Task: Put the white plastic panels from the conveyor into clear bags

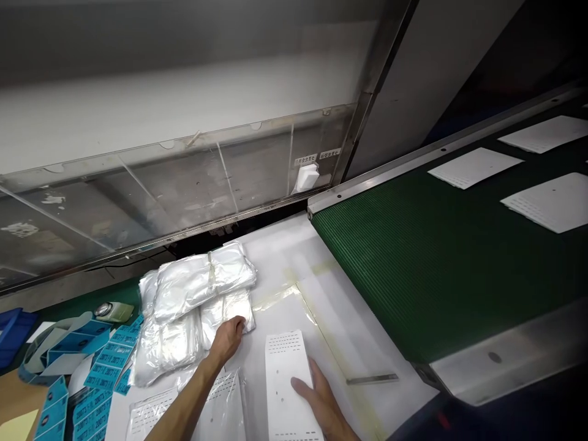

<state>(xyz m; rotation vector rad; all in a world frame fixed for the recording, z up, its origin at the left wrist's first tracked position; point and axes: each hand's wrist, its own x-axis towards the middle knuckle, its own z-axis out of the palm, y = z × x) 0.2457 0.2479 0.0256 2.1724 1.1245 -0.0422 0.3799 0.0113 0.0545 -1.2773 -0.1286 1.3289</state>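
We looked down on a white worktop and a pair of bare hands. The left hand lay curled at the near edge of a heap of clear plastic bags, bundled in taped stacks; we could not tell whether it pinched them or only touched them. The right hand was open with its fingers spread, resting against the right edge of a white perforated sheet that lay flat on the worktop. Just left of that sheet, more perforated sheets lay inside clear plastic. Left of the bags lay overlapping blue numbered tags, and a blue bin sat beyond them. To the right, a green conveyor belt carried white sheets. A thin metal strip lay near its edge, and a clear plastic panel stood behind the worktop.
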